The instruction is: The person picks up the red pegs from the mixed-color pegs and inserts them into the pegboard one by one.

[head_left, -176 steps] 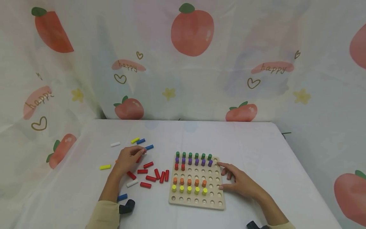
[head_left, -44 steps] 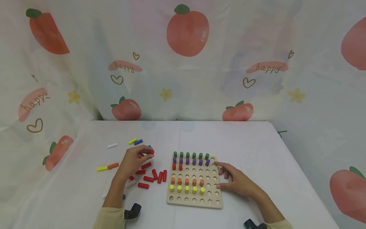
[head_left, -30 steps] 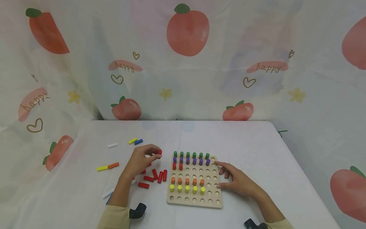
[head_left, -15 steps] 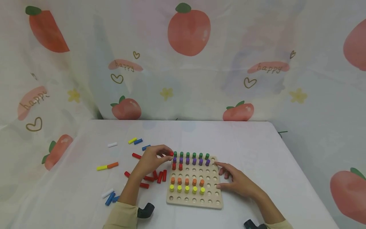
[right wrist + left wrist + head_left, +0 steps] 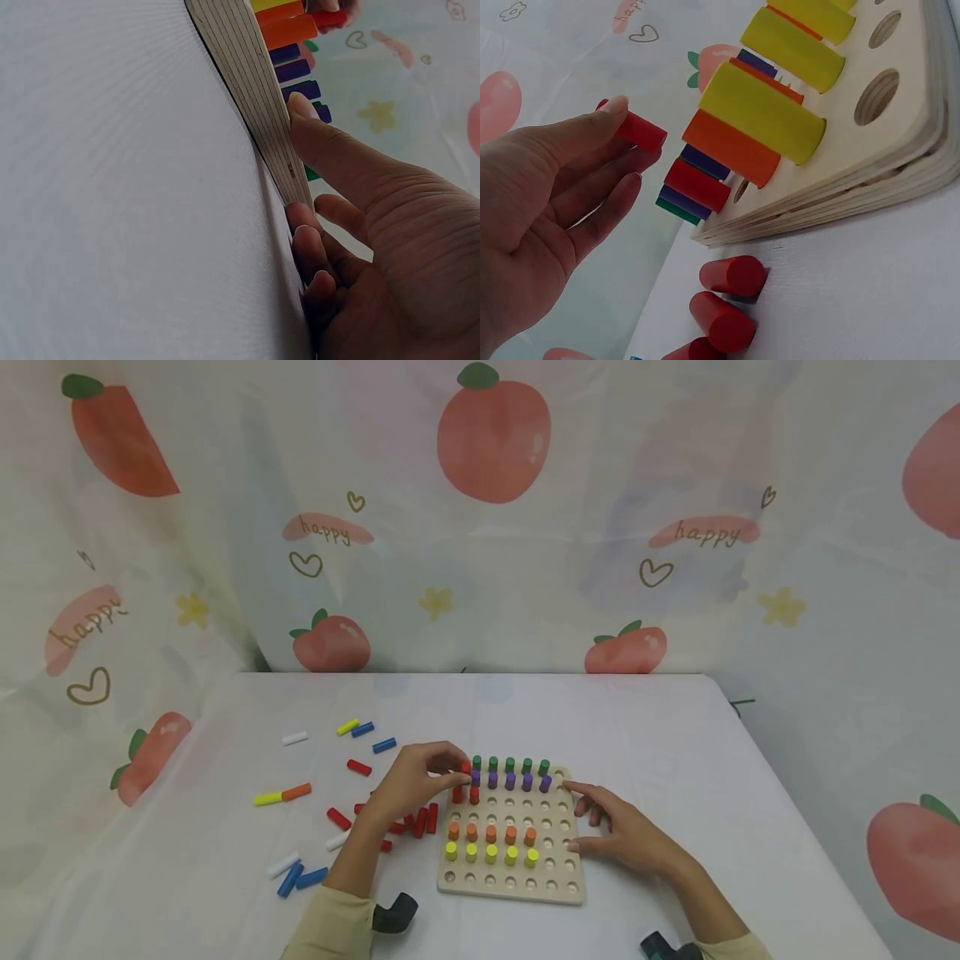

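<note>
Left hand in a fingertip pinch, right hand loosely spread, both angled inward

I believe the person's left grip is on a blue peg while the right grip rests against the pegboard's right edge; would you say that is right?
Not quite: the left grip is on a red peg, not a blue one, as the left wrist view shows. The right grip does rest against the right edge of the pegboard.

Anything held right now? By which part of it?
The left hand pinches a red cylindrical peg by its sides, thumb nearer the upper end. The right hand only touches the edge of the pale wooden pegboard.
</note>
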### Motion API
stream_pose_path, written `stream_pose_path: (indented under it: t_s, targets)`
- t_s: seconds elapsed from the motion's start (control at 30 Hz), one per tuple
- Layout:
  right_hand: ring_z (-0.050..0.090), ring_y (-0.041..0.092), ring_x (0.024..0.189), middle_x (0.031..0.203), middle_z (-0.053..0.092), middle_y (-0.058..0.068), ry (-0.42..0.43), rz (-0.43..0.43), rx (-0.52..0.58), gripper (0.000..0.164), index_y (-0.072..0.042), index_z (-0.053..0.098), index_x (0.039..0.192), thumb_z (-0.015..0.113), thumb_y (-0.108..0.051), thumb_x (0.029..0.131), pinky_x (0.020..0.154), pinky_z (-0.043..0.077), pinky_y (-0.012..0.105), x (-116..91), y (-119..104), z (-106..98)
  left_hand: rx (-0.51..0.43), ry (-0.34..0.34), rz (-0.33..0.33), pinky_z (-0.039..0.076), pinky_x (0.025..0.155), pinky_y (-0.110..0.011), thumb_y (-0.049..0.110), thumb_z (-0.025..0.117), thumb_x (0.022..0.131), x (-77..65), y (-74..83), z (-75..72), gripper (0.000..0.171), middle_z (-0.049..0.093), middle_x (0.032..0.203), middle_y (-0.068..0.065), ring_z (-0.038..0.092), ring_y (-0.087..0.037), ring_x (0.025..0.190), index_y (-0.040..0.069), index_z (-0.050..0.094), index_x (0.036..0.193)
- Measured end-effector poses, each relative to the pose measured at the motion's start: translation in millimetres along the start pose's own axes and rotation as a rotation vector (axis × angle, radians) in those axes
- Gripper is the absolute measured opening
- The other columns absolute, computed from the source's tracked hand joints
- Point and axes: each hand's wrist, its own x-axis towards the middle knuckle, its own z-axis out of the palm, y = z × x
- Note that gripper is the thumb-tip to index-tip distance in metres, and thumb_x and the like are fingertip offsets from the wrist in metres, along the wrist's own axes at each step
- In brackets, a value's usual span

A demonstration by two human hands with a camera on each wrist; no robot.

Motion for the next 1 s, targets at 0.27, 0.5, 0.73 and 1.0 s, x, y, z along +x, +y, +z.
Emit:
stream_pose_path:
  t_s: [0.27,0.5,0.73,1.0]
  targets:
    - [0.051,0.019,0.093,0.11,0.054,0.002,-0.003,0.002,0.015,0.083,-0.013,0.049,0.152,0.088,-0.037,0.083,0.072,0.042,0.028,0,0,1,-0.03,-0.05,0.028,0.056,0.091,-0.036,0.023,0.079,0.094,0.8,2.4,5.9,0.019,0.073,0.1,0.014,0.069,-0.009,0.096,0.018,0.075,0.111]
    - [0.05,0.018,0.093,0.11,0.054,0.001,0.0,0.008,0.017,0.084,-0.014,0.049,0.152,0.088,-0.038,0.082,0.072,0.042,0.028,1,2,2,-0.037,-0.087,0.0,0.055,0.09,-0.036,0.021,0.079,0.094,1.5,3.7,12.0,0.02,0.072,0.098,0.017,0.068,-0.007,0.095,0.014,0.075,0.113]
    - [0.051,0.018,0.093,0.11,0.054,0.0,0.004,0.022,0.006,0.083,-0.016,0.049,0.152,0.088,-0.039,0.082,0.071,0.042,0.028,1,2,1,-0.038,-0.106,0.009,0.055,0.09,-0.037,0.022,0.078,0.095,3.1,4.9,17.0,0.02,0.072,0.097,0.017,0.068,-0.007,0.094,0.014,0.075,0.113]
    - [0.05,0.018,0.093,0.11,0.054,0.0,0.004,0.004,-0.003,0.083,-0.014,0.049,0.152,0.088,-0.04,0.083,0.071,0.042,0.028,0,3,0,-0.046,-0.104,0.044,0.056,0.087,-0.034,0.02,0.077,0.096,4.5,4.8,24.1,0.018,0.072,0.099,0.016,0.068,-0.007,0.092,0.014,0.075,0.113]
